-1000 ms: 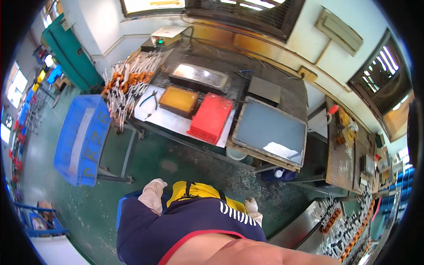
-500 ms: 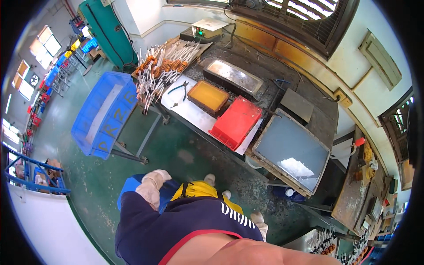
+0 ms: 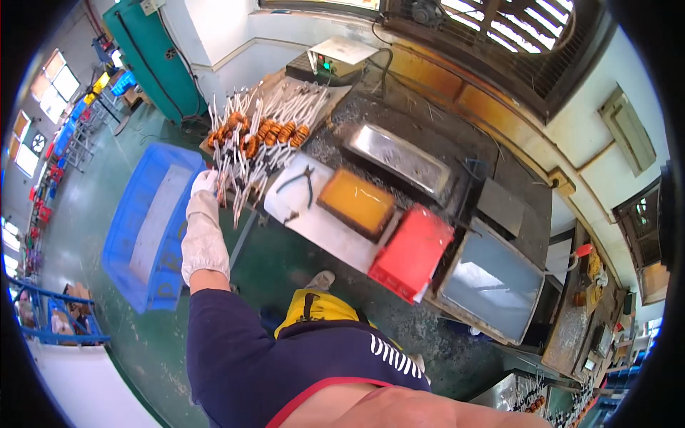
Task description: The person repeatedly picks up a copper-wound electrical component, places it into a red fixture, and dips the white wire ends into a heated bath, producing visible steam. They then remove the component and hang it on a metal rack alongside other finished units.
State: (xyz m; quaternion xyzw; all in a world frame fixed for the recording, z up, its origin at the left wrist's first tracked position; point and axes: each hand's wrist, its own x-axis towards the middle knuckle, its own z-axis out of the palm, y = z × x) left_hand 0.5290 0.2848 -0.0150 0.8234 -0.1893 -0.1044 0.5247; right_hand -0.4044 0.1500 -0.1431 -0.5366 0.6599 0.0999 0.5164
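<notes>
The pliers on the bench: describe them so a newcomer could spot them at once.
Start at the long workbench under the window and find its white board, right of the pile of copper-wound coils that the gloved left hand reaches. The pliers lie there, dark-handled, left of the orange tray.

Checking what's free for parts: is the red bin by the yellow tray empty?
Cannot tell: the red bin shows only its smooth red outside, tipped over the bench edge.

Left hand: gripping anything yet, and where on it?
Cannot be told for sure. The gloved left hand is at the near ends of the white leads on the copper coils, touching them; a closed grip isn't visible. Right hand is out of view.
</notes>
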